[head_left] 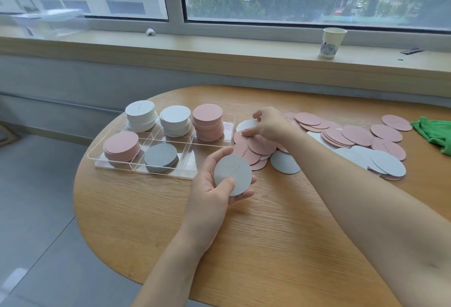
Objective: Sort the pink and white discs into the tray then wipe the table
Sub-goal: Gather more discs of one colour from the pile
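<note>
A clear tray [210, 171] with several compartments lies at the table's left. Its back row holds two white stacks [141, 111] [175, 117] and a pink stack [207, 115]; its front row holds a pink stack [121, 143] and a grey-looking stack [161, 155]. My left hand [212, 192] grips a small stack of discs [233, 175], white side up, just in front of the tray. My right hand [267, 123] rests on the loose pink and white discs [356, 136] spread to the tray's right, fingertips pinching one pink disc [246, 154].
A green cloth [434, 132] lies at the table's right edge. A paper cup [332, 42] stands on the window sill behind. The wooden table [268, 233] curves off to the floor on the left and front.
</note>
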